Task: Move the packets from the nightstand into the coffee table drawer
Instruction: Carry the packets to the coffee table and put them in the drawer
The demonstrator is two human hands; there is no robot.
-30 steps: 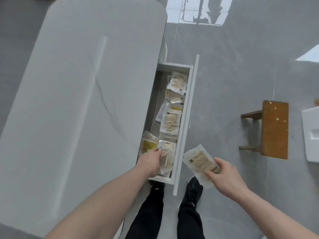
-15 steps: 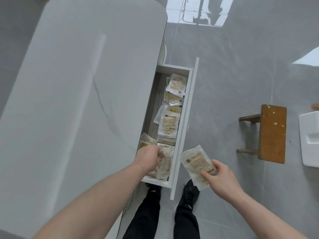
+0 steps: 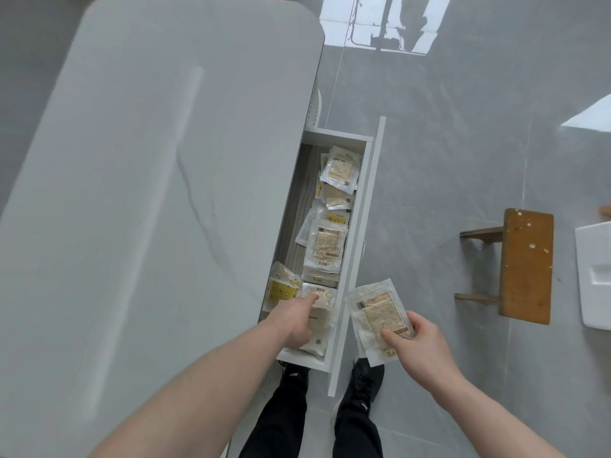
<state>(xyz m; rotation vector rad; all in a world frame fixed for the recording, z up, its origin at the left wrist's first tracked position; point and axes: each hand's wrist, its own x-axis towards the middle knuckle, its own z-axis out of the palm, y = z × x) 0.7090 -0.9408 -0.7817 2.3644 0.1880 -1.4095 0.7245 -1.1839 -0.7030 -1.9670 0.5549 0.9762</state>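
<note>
Down in the open drawer (image 3: 358, 226), my left hand (image 3: 294, 320) reaches flat into the near end, fingers out on a crinkly clear packet (image 3: 319, 322) among the pile already lying there. My right hand (image 3: 418, 345) pinches another flat, glossy packet (image 3: 377, 317) just outside the white front panel. Next, I reckon: lift it over the rim, beside the smooth grey tabletop (image 3: 148, 193).

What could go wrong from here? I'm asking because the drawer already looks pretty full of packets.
1. The right hand grips its packet outside the drawer, over the floor; a slip would likely drop it by the shoes.
2. The left hand is inside the drawer on loose, overlapping packets; pushing could ruck them up against the coffee table edge and jam closing.
</note>
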